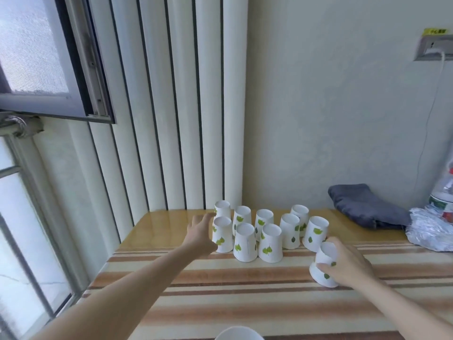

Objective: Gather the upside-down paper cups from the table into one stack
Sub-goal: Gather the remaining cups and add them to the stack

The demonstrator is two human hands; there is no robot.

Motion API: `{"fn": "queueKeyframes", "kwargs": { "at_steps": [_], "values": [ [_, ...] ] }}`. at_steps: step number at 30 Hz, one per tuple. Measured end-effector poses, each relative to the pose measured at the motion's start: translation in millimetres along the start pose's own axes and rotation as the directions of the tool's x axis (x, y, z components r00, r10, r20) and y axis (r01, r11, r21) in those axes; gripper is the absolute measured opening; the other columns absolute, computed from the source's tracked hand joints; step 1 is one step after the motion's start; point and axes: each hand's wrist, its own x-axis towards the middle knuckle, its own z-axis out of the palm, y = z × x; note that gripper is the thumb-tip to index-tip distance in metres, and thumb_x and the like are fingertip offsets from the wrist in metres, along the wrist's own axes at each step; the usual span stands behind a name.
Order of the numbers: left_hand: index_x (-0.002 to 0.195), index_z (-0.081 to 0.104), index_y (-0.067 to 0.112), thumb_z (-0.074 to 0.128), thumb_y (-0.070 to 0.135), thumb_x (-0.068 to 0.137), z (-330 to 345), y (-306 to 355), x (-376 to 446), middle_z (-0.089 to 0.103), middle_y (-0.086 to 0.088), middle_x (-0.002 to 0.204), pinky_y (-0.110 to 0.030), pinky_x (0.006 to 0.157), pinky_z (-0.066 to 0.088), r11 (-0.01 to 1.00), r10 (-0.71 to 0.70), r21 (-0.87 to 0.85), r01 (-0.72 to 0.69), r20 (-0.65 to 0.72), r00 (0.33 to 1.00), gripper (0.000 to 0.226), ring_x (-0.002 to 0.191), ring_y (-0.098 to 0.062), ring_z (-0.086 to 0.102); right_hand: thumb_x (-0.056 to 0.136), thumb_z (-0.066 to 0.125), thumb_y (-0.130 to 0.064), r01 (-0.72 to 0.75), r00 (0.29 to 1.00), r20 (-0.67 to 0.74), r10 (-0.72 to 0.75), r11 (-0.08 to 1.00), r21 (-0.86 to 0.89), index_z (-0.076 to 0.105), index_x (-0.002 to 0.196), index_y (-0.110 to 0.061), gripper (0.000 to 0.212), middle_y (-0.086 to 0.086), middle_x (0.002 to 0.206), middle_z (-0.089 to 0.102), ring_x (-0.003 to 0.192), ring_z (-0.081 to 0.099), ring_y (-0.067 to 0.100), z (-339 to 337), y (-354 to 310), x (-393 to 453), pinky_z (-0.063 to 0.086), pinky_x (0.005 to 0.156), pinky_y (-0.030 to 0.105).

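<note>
Several white paper cups with green leaf prints stand upside down in a cluster on the striped table (220, 285). My left hand (199, 235) reaches to the left side of the cluster, fingers apart, beside the front-left cup (222, 235) and the rear-left cup (222, 209). It holds nothing. My right hand (348, 263) grips a separate upside-down cup (324, 265) at the front right, tilted a little, near the rightmost cup of the cluster (315, 233). A white cup rim (239, 333) shows at the bottom edge of the view.
A folded grey cloth (367, 204) lies at the back right by the wall. A crumpled silver bag (431, 231) and a bottle (445, 200) sit at the far right. A window frame (61, 94) and ribbed radiator panels (171, 106) stand to the left and behind.
</note>
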Motion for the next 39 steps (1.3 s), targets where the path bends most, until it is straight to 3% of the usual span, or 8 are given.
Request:
{"fn": "queueKeyframes", "kwargs": {
  "at_steps": [5, 12, 17, 20, 23, 28, 34, 39],
  "values": [
    [0.155, 0.018, 0.035, 0.081, 0.016, 0.074, 6.0, 10.5, 32.9, 0.014, -0.003, 0.16, -0.042, 0.106, 0.045, 0.951, 0.094, 0.284, -0.126, 0.124, 0.988, 0.104, 0.142, -0.034, 0.022, 0.069, 0.075, -0.041, -0.073, 0.996, -0.037, 0.086, 0.96, 0.271, 0.043, 0.102, -0.021, 0.051, 0.001, 0.094, 0.061, 0.085, 0.061, 0.026, -11.5, -3.0, -15.3, 0.048, 0.069, 0.036],
    [0.136, 0.041, 0.022, 0.079, 0.021, 0.077, 15.8, 16.3, 44.6, 0.049, -0.005, 0.138, -0.039, 0.089, 0.055, 0.898, 0.102, 0.42, -0.132, 0.094, 0.99, 0.07, 0.118, -0.028, 0.055, 0.076, 0.079, -0.029, -0.479, 0.875, 0.485, 0.0, 0.157, 0.864, 0.064, 0.109, -0.008, 0.042, 0.021, 0.106, 0.071, 0.084, 0.063, 0.03, -11.5, -24.6, -64.1, 0.049, 0.069, 0.036],
    [0.119, 0.042, 0.013, 0.08, 0.032, 0.075, -12.5, -4.5, 5.7, 0.062, -0.007, 0.112, -0.036, 0.077, 0.058, 0.976, -0.059, 0.2, 0.09, -0.155, 0.986, 0.061, 0.095, -0.027, 0.065, 0.079, 0.075, -0.03, -0.491, 0.869, 0.487, -0.089, -0.029, 0.871, 0.063, 0.111, -0.01, 0.039, 0.017, 0.097, 0.071, 0.084, 0.057, 0.025, -14.2, -43.6, -86.6, 0.046, 0.07, 0.033],
    [0.118, 0.044, 0.006, 0.08, 0.043, 0.074, -46.5, -20.9, -26.3, 0.062, -0.008, 0.098, -0.036, 0.075, 0.06, 0.892, -0.368, -0.317, 0.322, -0.098, 0.925, 0.068, 0.083, -0.023, 0.067, 0.081, 0.072, -0.031, -0.475, 0.876, 0.462, -0.138, -0.08, 0.876, 0.063, 0.109, -0.011, 0.035, 0.017, 0.093, 0.069, 0.08, 0.056, 0.025, -23.5, -57.1, -106.3, 0.045, 0.069, 0.034],
    [0.122, 0.051, -0.003, 0.078, 0.039, 0.079, -73.3, -26.0, -70.3, 0.057, -0.018, 0.105, -0.041, 0.083, 0.062, 0.423, -0.426, -0.829, 0.366, 0.174, 0.888, 0.065, 0.086, -0.03, 0.066, 0.08, 0.073, -0.03, -0.455, 0.879, 0.432, -0.201, -0.084, 0.886, 0.061, 0.11, -0.008, 0.039, 0.022, 0.097, 0.066, 0.076, 0.056, 0.029, -32.0, -71.8, -130.1, 0.048, 0.068, 0.037],
    [0.108, 0.058, 0.005, 0.076, 0.025, 0.085, -99.5, -9.6, -155.7, 0.058, -0.023, 0.109, -0.047, 0.073, 0.062, -0.148, -0.24, -0.937, 0.316, 0.344, 0.908, 0.035, 0.099, -0.037, 0.064, 0.084, 0.071, -0.019, -0.27, 0.938, 0.262, -0.228, -0.005, 0.963, 0.055, 0.12, -0.02, 0.04, 0.018, 0.111, 0.065, 0.077, 0.063, 0.033, -45.6, -91.7, -175.3, 0.056, 0.07, 0.039],
    [0.128, 0.054, 0.002, 0.07, 0.033, 0.089, -101.9, -4.9, -215.3, 0.055, -0.027, 0.126, -0.046, 0.09, 0.058, -0.309, -0.008, -0.883, 0.354, 0.374, 0.927, 0.053, 0.104, -0.037, 0.064, 0.077, 0.079, -0.016, 0.267, 0.951, -0.191, -0.241, 0.335, 0.904, 0.04, 0.125, -0.031, 0.063, -0.001, 0.115, 0.061, 0.093, 0.069, 0.018, -69.1, -96.9, -236.7, 0.058, 0.084, 0.045],
    [0.133, 0.051, 0.0, 0.067, 0.034, 0.089, -104.5, 8.4, -242.2, 0.059, -0.028, 0.131, -0.046, 0.098, 0.053, -0.14, 0.147, -0.939, 0.314, 0.293, 0.945, 0.058, 0.117, -0.034, 0.064, 0.074, 0.078, -0.019, 0.524, 0.844, -0.322, -0.428, 0.537, 0.661, 0.035, 0.12, -0.042, 0.067, -0.009, 0.112, 0.057, 0.09, 0.064, 0.017, -58.7, -101.4, -280.3, 0.051, 0.074, 0.028]
  ]
}}
